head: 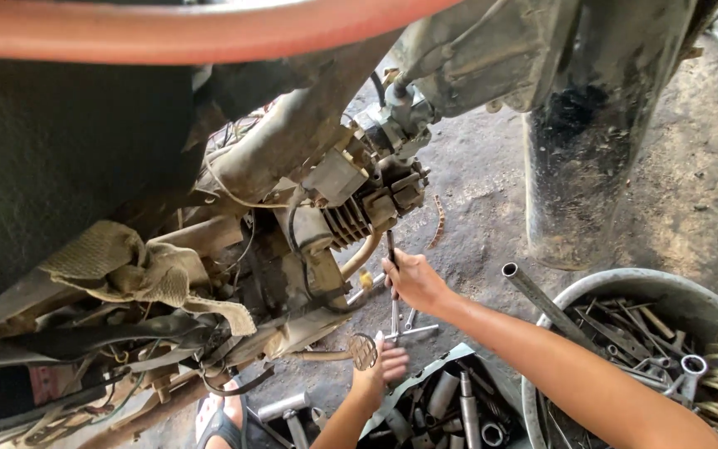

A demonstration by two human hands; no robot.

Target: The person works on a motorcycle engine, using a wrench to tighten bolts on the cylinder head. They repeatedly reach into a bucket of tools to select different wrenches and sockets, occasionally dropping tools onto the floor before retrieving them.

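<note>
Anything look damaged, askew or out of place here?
Yes: a frayed, torn rag hangs draped over the grimy engine, left of the right hand holding a tool. Tools lie jumbled in the metal basin.

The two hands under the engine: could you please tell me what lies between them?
In the head view, a metal cross wrench on the ground lies between the right hand and the left hand.

Right hand (413, 281) gripped around slim tool shaft (391, 252) under finned engine cylinder (349, 221). Left hand (386, 366) low, beside round foot peg (363, 351). Grimy rag (139, 270) draped on frame. Metal basin (625, 281) of wrenches at right; dirt floor (691, 183).
</note>
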